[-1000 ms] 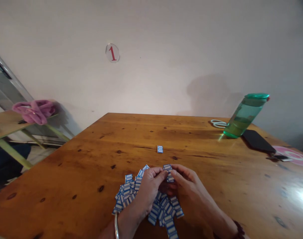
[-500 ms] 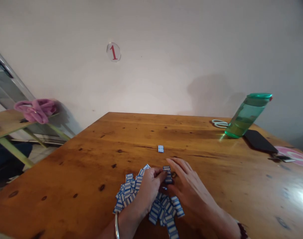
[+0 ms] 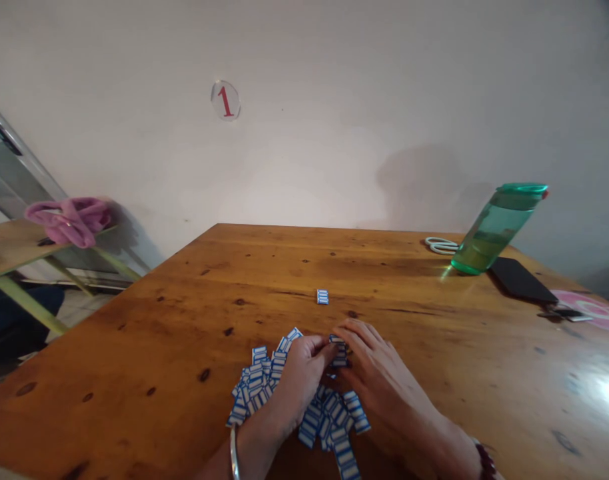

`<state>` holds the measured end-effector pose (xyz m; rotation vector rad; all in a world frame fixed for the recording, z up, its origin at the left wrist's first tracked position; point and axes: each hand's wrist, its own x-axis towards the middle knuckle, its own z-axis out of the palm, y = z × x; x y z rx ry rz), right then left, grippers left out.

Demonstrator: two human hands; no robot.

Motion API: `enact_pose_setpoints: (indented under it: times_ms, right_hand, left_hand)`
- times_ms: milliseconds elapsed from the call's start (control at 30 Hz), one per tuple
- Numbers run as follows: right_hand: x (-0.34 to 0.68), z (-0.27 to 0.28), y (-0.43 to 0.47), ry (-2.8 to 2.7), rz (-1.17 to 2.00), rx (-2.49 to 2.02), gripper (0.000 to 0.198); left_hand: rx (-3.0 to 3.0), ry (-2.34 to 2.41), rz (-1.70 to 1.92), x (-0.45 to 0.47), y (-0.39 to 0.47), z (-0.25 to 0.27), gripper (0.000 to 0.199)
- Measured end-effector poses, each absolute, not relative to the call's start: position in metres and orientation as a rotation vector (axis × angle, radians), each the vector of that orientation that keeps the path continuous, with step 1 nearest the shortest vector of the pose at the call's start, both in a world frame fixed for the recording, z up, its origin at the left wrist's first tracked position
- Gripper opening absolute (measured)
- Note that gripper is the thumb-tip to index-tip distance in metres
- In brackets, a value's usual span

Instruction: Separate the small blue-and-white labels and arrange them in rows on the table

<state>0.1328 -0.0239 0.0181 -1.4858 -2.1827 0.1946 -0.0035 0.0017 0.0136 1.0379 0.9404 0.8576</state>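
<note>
Between my two hands is a small stack of blue-and-white labels [image 3: 339,351], held just above the table. My left hand [image 3: 300,373] pinches its left side between thumb and fingers. On the other side, the fingers of my right hand [image 3: 379,367] close in against its right edge; my right thumb is partly hidden. A loose pile of the same blue-and-white labels [image 3: 254,385] spreads under and around my left hand, with more of them between my forearms. Farther out on the table lies one small separate set of labels [image 3: 323,297].
The wooden table [image 3: 184,320] reaches back to a white wall. At the right stand a tilted green water bottle [image 3: 499,230], a white cable [image 3: 440,246], a black phone-like slab [image 3: 520,281] and a pink disc [image 3: 597,312]. A pink fuzzy item [image 3: 69,220] rests on a side table.
My right hand's fingers have moved left and closed in on the label stack's right edge. My left hand keeps its pinch in nearly the same place.
</note>
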Motion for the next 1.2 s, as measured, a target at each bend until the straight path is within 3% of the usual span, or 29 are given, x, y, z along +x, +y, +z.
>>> enact_pose_setpoints:
  times_ms: [767, 1067, 1200]
  right_hand:
    - [0.123, 0.006, -0.028, -2.018, 0.473, -1.389, 0.052]
    - [0.132, 0.012, -0.023, -1.806, 0.543, -1.459, 0.017]
    - [0.127, 0.018, -0.026, -1.977, 0.546, -1.465, 0.016]
  left_hand:
    - [0.942, 0.907, 1.076, -0.005, 0.007, 0.011, 0.022]
    - [0.693, 0.87, 1.287, -0.032, 0.015, 0.028, 0.021]
    - [0.557, 0.855, 1.296, -0.035, 0.015, 0.031, 0.021]
